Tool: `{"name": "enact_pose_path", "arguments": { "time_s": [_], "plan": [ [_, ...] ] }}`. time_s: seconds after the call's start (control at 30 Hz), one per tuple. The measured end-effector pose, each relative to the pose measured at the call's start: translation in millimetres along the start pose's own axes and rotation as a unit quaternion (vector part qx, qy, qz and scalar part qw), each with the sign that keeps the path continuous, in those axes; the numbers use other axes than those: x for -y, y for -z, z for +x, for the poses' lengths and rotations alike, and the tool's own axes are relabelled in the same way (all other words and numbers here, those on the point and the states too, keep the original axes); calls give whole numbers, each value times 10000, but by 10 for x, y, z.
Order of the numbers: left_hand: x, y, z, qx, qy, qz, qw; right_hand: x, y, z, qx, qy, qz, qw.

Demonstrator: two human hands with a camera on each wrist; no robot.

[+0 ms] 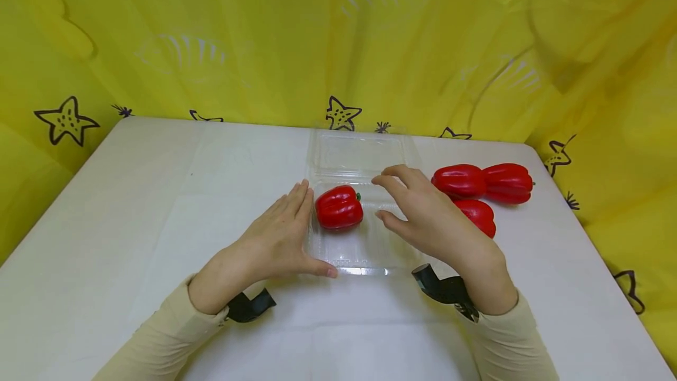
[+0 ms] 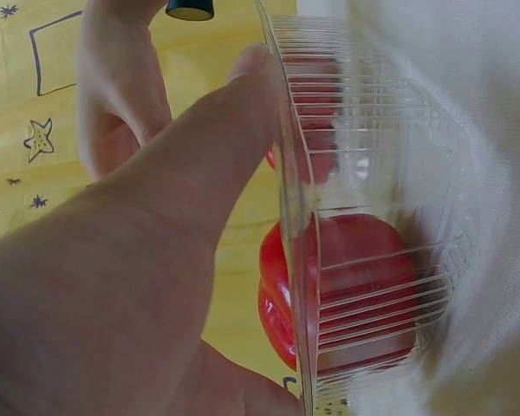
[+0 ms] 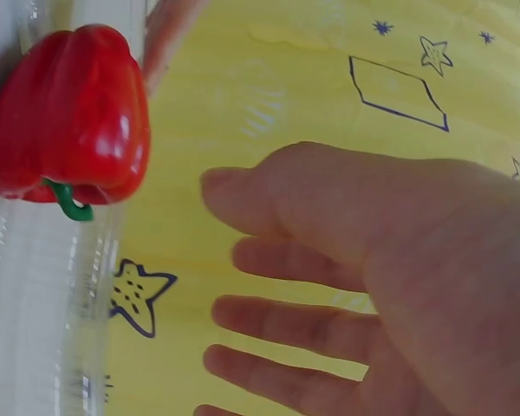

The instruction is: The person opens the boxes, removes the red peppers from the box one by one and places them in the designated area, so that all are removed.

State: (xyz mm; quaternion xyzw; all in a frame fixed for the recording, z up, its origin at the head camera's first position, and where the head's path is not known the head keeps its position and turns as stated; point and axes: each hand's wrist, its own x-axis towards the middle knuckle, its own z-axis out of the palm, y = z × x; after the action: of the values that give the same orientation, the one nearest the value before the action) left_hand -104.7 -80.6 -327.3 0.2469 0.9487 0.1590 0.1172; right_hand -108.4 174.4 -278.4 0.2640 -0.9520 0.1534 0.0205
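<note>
A clear plastic clamshell box [image 1: 365, 271] lies opened on the table, its lid [image 1: 359, 151] folded back toward the curtain. Inside the left part of its base sits one red bell pepper [image 1: 339, 208], its green stem pointing right. My left hand [image 1: 280, 234] rests along the box's left side, fingers straight, thumb at the front rim. In the left wrist view the pepper [image 2: 364, 286] shows through the ribbed wall. My right hand [image 1: 423, 207] hovers over the box's right side, fingers spread and holding nothing. The right wrist view shows these fingers [image 3: 295, 329] apart from the pepper [image 3: 74, 113].
To the right of the box lie several more red peppers: one at the back left [image 1: 458, 181], one at the back right [image 1: 509, 183] and one nearer [image 1: 478, 216], partly behind my right hand. A yellow patterned curtain [image 1: 264, 46] hangs around the white table [image 1: 106, 240].
</note>
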Motion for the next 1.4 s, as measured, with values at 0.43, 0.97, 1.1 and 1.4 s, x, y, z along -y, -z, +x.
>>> {"name": "enact_pose_path", "arguments": {
  "time_s": [0.43,0.97,1.1,1.4],
  "plan": [
    [0,-1,-31,-57,59,7,10000,147,-245,150,15,298,-11,9996],
    [15,18,-34,71,-15,222,9997,246,-554,213,121,1007,-34,9948],
    [15,26,-36,80,-19,215,9997,228,-594,215,48,1176,-24,9930],
    [10,37,-40,59,-61,274,9996,194,-627,229,-74,1179,108,9929]
  ]
}}
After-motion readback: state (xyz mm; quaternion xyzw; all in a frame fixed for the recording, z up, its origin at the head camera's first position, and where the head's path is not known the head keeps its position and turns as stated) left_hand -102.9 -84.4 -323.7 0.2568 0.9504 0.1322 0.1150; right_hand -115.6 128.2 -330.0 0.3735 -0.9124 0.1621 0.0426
